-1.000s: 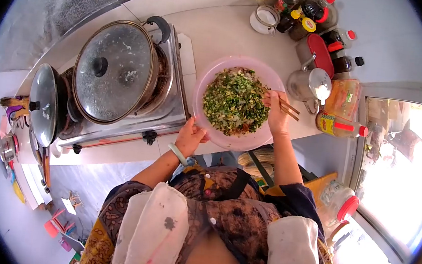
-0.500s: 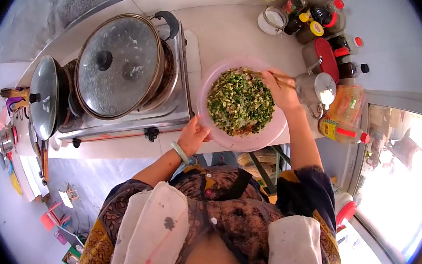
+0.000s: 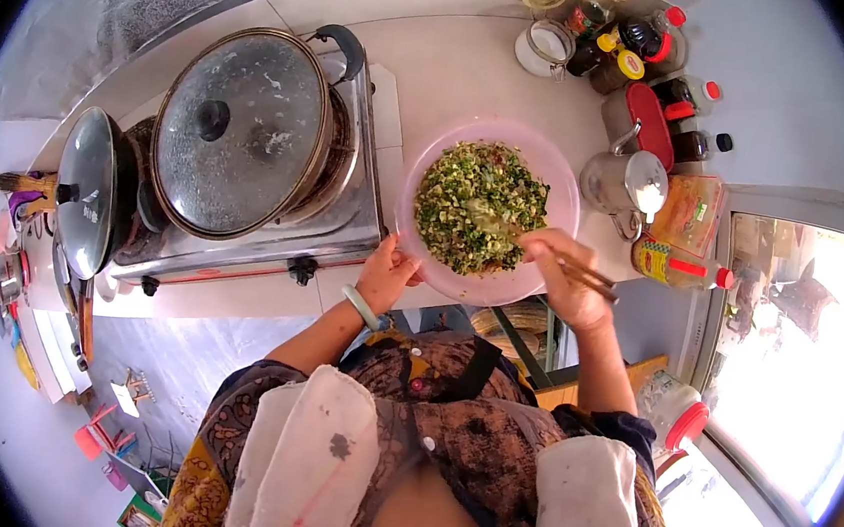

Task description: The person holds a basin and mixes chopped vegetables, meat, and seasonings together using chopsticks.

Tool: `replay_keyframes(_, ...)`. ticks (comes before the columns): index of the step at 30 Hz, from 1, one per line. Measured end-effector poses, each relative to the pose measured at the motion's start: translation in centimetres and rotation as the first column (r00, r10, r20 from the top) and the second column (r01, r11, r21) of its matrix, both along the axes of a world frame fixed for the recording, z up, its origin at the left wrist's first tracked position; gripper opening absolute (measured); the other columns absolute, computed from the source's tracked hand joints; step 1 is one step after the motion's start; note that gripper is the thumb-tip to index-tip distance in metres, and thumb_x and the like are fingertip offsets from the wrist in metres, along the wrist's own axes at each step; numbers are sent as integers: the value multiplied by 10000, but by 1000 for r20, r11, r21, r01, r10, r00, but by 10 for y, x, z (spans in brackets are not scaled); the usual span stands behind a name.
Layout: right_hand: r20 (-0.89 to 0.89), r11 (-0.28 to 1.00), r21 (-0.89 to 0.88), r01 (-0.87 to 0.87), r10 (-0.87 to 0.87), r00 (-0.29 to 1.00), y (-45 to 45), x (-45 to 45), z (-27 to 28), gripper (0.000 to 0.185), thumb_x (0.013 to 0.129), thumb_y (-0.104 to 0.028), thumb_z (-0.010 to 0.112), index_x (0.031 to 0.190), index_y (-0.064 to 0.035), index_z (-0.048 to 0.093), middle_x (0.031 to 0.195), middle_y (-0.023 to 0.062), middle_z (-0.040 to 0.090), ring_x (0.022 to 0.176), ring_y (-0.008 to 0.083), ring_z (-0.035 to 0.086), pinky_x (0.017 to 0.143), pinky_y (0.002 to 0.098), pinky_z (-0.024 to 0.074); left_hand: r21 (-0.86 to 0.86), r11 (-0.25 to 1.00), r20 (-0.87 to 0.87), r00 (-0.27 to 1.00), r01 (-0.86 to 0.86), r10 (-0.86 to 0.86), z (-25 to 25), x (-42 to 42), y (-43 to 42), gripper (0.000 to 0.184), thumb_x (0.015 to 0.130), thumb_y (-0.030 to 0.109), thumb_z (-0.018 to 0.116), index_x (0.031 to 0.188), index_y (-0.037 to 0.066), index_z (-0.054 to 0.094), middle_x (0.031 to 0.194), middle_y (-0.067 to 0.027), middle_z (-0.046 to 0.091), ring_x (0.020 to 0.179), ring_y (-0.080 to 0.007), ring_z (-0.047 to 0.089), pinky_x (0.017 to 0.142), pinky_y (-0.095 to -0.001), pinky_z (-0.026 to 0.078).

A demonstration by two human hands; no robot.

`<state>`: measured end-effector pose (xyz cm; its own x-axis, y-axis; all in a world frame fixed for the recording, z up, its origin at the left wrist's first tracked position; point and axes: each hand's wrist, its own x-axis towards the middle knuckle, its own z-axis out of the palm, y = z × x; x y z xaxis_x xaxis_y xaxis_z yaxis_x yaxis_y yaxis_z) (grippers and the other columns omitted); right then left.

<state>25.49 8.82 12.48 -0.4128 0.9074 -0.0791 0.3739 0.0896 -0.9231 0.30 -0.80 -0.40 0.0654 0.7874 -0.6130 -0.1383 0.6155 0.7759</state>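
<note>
A pink bowl [image 3: 563, 188] sits on the counter, heaped with a finely chopped green vegetable mix [image 3: 473, 193]. My left hand [image 3: 387, 275] grips the bowl's near left rim, the fingers partly hidden against its side. In my right hand [image 3: 568, 284], above the bowl's near right side, is a pair of wooden chopsticks [image 3: 593, 277]. Their front ends reach into the mix and are blurred there; the back ends stick out past the hand to the right.
Left of the bowl, a large lidded pan [image 3: 242, 137] stands on the gas stove [image 3: 351, 212], with a second lidded pan [image 3: 92, 194] beyond it. To the right are a metal pitcher [image 3: 610, 180], an oil bottle [image 3: 678, 264], a red-lidded container [image 3: 650, 128] and an open jar [image 3: 544, 48].
My right hand has moved from the bowl's far right rim toward the near right side, drawing the chopsticks through the mix. The mix has shifted. My left hand stays at the rim.
</note>
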Motion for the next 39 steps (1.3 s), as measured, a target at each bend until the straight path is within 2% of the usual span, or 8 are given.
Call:
replay_keyframes(3, -254, 993, 97, -70, 93, 963, -15, -37, -32, 73, 858, -63, 598, 901, -8, 618, 844, 117, 643, 739, 190, 618, 651, 290, 516, -16, 1000, 10, 1000, -22, 22, -1, 2, 0, 436, 925, 99, 503, 1286, -28, 295, 895, -119, 621, 793, -185, 638, 703, -308, 542)
replay_keyframes(8, 78, 836, 502, -220, 210, 975, 14, -55, -95, 134, 785, 43, 607, 908, -9, 593, 761, 154, 586, 704, 270, 609, 618, 282, 505, -25, 1000, -8, 1000, -5, 5, 3, 1, 0, 398, 925, 85, 498, 1266, -18, 320, 910, -117, 617, 790, -176, 630, 699, -305, 540)
replay_keyframes(11, -128, 919, 361, 160, -121, 984, 20, -30, -101, 100, 830, 31, 585, 912, -14, 621, 805, 105, 634, 693, 188, 615, 624, 249, 491, -24, 1000, -9, 1000, -11, 11, 4, 1, -1, 377, 923, 80, 497, 1257, -4, 345, 910, -110, 617, 794, -173, 628, 697, -302, 539)
replay_keyframes(16, 55, 918, 12, 396, -396, 916, 2, 19, -53, 167, 908, -139, 547, 956, 3, 619, 803, 79, 653, 699, 126, 610, 651, 255, 491, -9, 1000, 30, 1000, -3, 3, 4, -1, 2, 497, 910, 53, 492, 1331, -51, 249, 900, -147, 619, 786, -197, 641, 688, -296, 540)
replay_keyframes(19, 59, 892, 107, 439, -446, 893, 11, 33, -50, 231, 932, -190, 500, 949, 11, 612, 802, 84, 650, 699, 130, 614, 682, 259, 495, -8, 1000, 29, 1000, -8, 8, 3, 0, 1, 477, 911, 58, 492, 1321, -40, 269, 892, -139, 622, 786, -190, 640, 692, -297, 538)
replay_keyframes(22, -161, 819, -38, 573, -571, 805, 38, 22, -85, 236, 935, -186, 487, 940, 22, 597, 833, 93, 645, 698, 148, 615, 681, 266, 501, -3, 1000, 23, 1000, -6, 6, 2, 0, 1, 465, 912, 71, 498, 1314, -27, 286, 904, -129, 622, 790, -185, 637, 697, -302, 538)
replay_keyframes(31, -175, 927, -350, 132, -203, 963, 52, -11, -84, 221, 943, -191, 495, 928, 11, 585, 831, 78, 632, 690, 135, 604, 657, 260, 494, 2, 1000, -25, 1000, 16, -16, -3, -1, -1, 474, 920, 104, 507, 1328, -9, 293, 926, -122, 623, 814, -186, 635, 707, -311, 542)
replay_keyframes(39, -323, 984, 166, 58, -1, 947, -1, -57, -52, 83, 871, -34, 559, 942, -32, 601, 848, 74, 622, 731, 163, 595, 625, 288, 501, -1, 999, 8, 999, 35, -35, 6, -1, 3, 459, 918, 88, 507, 1318, -9, 303, 918, -117, 626, 802, -184, 639, 709, -314, 544)
